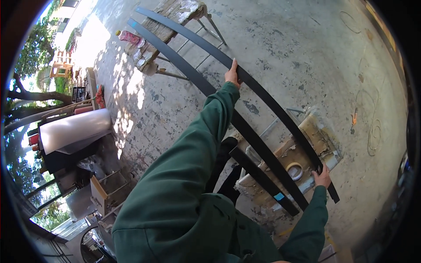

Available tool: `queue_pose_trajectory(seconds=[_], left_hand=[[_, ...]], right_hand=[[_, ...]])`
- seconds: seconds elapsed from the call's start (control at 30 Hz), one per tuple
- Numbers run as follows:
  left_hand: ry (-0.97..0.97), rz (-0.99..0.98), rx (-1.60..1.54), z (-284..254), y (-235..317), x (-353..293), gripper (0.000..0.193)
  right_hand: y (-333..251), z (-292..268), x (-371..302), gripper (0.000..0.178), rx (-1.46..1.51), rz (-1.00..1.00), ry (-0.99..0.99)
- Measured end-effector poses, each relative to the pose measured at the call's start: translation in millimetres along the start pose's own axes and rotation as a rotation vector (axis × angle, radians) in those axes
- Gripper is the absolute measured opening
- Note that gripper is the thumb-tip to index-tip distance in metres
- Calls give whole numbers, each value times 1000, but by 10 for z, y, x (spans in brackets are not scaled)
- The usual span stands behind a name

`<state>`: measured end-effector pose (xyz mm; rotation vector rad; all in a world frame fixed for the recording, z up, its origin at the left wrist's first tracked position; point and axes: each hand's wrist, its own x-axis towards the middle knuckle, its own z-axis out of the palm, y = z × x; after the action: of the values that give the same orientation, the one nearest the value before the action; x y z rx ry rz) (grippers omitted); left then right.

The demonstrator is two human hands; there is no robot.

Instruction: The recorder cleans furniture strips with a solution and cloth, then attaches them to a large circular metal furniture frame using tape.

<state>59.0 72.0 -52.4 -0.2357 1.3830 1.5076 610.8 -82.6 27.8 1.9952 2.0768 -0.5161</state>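
My left hand [232, 75] holds the near edge of a long black strip [266, 95], the farthest right of three, at about mid-length. At the same strip's lower end, my right hand [322, 177] grips its edge, with fingers partly hidden. A second long black strip [256, 139] runs alongside, apart from it, passing under my left forearm. Nearer to me lies a short black strip [256, 174] with a blue tape patch [279, 197]. Between the two long strips, a roll of tape [294, 171] sits on the closer trestle [324, 136], whose top looks worn and crusted.
Another trestle [186, 9] supports the strips' far ends, with a pink-labelled bottle [130, 38] on it. A large roll of clear plastic film [76, 130] stands at the left, near a wooden-sided item [99, 195]. A thin cord [375, 131] lies on the stained concrete floor at right.
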Motion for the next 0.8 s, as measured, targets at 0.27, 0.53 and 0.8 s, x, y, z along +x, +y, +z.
queue_pose_trajectory(seconds=[0.27,0.53,0.8], left_hand=[[32,-61,-154,218,43,-354,56],[-243,41,-237,424,768,-2149,59],[-214,210,-342,-433,1191,-4406,76]], right_hand=[[0,-115,-194,51,-39,154,64],[113,-970,-1283,48,57,165,359],[316,-1702,-2398,38,-139,-271,860]])
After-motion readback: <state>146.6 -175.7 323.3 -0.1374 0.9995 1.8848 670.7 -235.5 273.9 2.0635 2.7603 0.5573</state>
